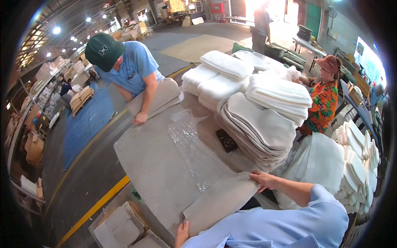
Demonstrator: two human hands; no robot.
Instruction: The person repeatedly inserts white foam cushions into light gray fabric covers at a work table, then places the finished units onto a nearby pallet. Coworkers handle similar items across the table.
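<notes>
A large grey fabric sheet (153,161) lies across the table, its near end folded over into a flap (223,202). My left hand (182,234) grips the flap's near-left corner, fingers curled at the edge. At the flap's right end, my right hand (264,181) pinches the other corner. A crumpled clear plastic bag (188,144) rests on the sheet beyond the flap. Across from me, a co-worker in a dark green cap (105,51) leans over the sheet's far end. That person's hand (140,118) presses beside a folded grey piece (159,97).
A tall stack of grey folded pieces (258,128) stands right of the sheet, a black flat object (226,140) beside it. White pads (227,64) are piled behind. A person in a patterned shirt (324,103) works at right. A carton (120,227) sits low at left.
</notes>
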